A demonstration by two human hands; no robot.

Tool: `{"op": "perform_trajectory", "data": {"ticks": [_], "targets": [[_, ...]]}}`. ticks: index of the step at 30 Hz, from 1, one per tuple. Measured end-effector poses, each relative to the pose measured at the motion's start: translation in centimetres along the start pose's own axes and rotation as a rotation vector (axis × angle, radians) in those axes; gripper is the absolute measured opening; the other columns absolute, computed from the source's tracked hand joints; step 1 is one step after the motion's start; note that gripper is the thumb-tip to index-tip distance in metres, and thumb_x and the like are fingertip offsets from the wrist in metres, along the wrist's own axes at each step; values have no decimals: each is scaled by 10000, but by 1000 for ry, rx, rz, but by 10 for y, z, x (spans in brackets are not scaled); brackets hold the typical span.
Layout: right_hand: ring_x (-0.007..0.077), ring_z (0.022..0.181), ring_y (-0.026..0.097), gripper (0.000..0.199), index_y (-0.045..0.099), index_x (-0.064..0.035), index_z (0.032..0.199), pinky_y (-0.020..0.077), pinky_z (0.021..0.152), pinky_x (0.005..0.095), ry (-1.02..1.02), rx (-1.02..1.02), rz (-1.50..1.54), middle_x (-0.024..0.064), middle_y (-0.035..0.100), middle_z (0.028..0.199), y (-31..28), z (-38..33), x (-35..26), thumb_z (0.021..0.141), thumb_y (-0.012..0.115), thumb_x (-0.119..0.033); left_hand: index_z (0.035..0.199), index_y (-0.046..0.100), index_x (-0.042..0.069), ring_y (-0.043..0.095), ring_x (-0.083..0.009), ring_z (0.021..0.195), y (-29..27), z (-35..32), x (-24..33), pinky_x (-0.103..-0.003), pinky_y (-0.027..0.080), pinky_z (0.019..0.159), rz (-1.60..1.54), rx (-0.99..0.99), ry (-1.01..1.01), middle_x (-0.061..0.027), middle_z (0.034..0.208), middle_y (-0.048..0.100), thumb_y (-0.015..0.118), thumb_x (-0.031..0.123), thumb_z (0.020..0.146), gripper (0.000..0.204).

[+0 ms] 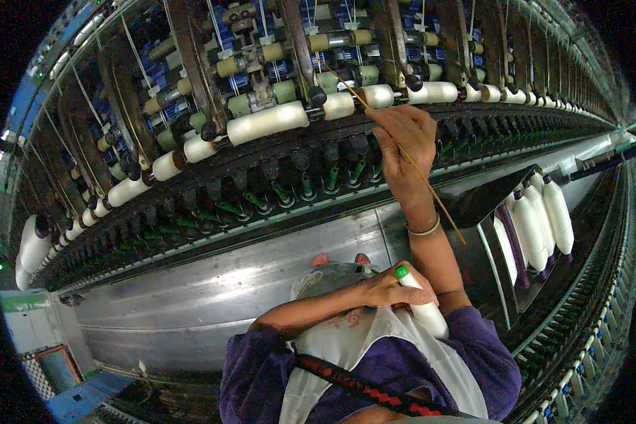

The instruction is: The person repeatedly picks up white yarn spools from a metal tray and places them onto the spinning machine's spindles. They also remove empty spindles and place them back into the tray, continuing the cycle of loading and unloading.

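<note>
My right hand (408, 145) is raised before the spinning machine, its fingers pinching a thin yellowish stick (438, 199). The stick's upper end reaches past the white rollers (267, 124) toward the green and tan rollers behind them; its lower end slants down past my wrist. Close to my chest, my left hand (389, 288) is closed around a white yarn bobbin (431, 319) with a green tip, held tilted. Part of the bobbin is hidden by my fingers. A pale apron (336, 336) lies beneath my left forearm.
A row of dark spindles with green parts (307, 185) runs below the white rollers. To my right, several full white bobbins (533, 222) lie in a dark tray (486, 244). Another machine row (579, 371) curves along the far right. Grey metallic floor (205, 265) stretches left.
</note>
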State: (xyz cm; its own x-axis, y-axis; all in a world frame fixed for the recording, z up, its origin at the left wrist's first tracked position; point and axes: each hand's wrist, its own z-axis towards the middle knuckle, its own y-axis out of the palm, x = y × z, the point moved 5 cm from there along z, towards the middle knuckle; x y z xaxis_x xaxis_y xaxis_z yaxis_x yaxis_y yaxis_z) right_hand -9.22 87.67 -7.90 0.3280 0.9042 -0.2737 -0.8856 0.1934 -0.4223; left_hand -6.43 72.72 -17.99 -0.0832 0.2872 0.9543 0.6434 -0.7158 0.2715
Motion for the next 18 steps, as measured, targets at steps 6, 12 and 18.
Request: {"op": "perform_trajectory", "data": {"ticks": [6, 12, 18], "targets": [[236, 958, 592, 156, 739, -165, 949, 421, 855, 408, -276, -118, -198, 15, 671, 856, -9, 52, -18, 824, 713, -253, 979, 761, 35, 612, -121, 626, 2, 1, 9, -258, 472, 532, -162, 106, 159, -60, 767, 700, 664, 445, 829, 447], [267, 920, 614, 75, 726, -108, 811, 449, 809, 396, -487, -229, -157, 51, 674, 853, -10, 119, -44, 798, 737, -181, 1071, 738, 30, 687, -227, 905, 3, -1, -6, -321, 529, 802, -164, 78, 138, -130, 998, 734, 639, 486, 794, 543], [288, 905, 564, 204, 712, -17, 780, 422, 846, 467, -400, -489, -73, 108, 657, 780, -3, 132, -37, 884, 671, -187, 1048, 737, -2, 685, -226, 838, 6, -4, -5, -322, 531, 732, -197, 117, 257, -137, 948, 734, 647, 453, 805, 523]]}}
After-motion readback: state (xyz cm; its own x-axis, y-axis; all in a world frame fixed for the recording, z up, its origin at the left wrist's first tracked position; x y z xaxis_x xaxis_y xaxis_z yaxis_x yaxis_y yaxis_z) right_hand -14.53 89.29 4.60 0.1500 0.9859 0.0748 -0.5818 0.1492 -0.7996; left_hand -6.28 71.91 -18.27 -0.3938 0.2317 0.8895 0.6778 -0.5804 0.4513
